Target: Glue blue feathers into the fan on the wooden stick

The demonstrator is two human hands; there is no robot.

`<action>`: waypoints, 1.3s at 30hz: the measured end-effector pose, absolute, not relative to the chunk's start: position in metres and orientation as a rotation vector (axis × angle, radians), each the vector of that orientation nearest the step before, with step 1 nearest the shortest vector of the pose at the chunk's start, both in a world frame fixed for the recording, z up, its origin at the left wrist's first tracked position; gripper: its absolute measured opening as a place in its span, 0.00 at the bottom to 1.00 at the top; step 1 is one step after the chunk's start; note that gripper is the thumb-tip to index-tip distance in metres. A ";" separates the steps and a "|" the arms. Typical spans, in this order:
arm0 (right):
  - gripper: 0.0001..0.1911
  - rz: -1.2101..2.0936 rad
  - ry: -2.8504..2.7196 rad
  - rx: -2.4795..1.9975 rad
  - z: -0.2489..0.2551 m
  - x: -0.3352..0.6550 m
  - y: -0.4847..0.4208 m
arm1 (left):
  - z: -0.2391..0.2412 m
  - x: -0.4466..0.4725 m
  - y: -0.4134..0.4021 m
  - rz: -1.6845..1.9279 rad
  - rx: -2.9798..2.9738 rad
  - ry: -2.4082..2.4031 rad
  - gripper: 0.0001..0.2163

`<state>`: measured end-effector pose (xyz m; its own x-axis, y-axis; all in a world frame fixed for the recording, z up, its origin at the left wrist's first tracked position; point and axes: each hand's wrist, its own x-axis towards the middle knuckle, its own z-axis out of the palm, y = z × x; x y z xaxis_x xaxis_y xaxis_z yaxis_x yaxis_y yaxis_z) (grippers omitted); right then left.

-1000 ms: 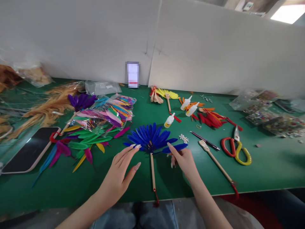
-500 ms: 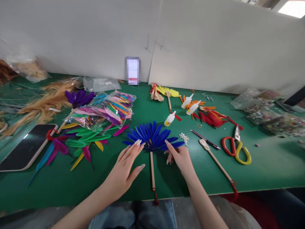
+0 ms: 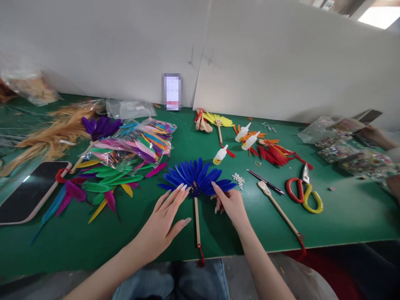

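A fan of blue feathers lies spread on the green table, its wooden handle pointing toward me and ending in a red cord. My left hand is open, fingers stretched flat over the fan's lower left feathers and thumb apart. At the fan's lower right, my right hand is closed on a blue feather, one finger laid along it and the others curled beneath. White beads lie in a small pile beside that hand. Farther right rests a bare wooden fan handle with a red cord.
Scissors and a pen lie right. Glue bottles stand or lean behind the fan. Loose colored feathers, a bag of feathers and a phone occupy the left. Another person's hand is at bagged beads.
The view has shifted slightly. Another person's hand has come in at the right edge, and the dark device there has moved. My hands keep nearly the same pose on the blue feathers.
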<state>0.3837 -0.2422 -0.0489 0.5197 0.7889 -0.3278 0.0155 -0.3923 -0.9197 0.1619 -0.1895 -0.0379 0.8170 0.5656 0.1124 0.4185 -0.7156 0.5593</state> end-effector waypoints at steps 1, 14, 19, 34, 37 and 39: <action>0.26 0.990 -0.677 -1.779 -0.049 0.384 -0.242 | -0.039 0.162 -0.190 0.367 2.498 0.718 0.29; 0.27 0.912 -0.741 -1.890 -0.050 0.383 -0.241 | -0.044 0.176 -0.197 0.345 2.845 0.658 0.34; 0.27 0.895 -0.739 -1.909 -0.048 0.382 -0.240 | -0.045 0.175 -0.198 0.347 2.882 0.663 0.34; 0.27 0.900 -0.747 -1.916 -0.043 0.380 -0.240 | -0.047 0.182 -0.203 0.441 3.009 0.638 0.36; 0.27 0.885 -0.731 -1.926 -0.045 0.380 -0.240 | -0.046 0.182 -0.202 0.465 3.027 0.626 0.36; 0.28 0.871 -0.733 -1.929 -0.046 0.380 -0.240 | -0.046 0.183 -0.202 0.462 3.037 0.602 0.36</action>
<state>0.3798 -0.2396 -0.0464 0.5816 0.7617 -0.2858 0.1520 -0.4468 -0.8816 0.1827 -0.2017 -0.0457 0.8824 0.3751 0.2841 0.3717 -0.9259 0.0681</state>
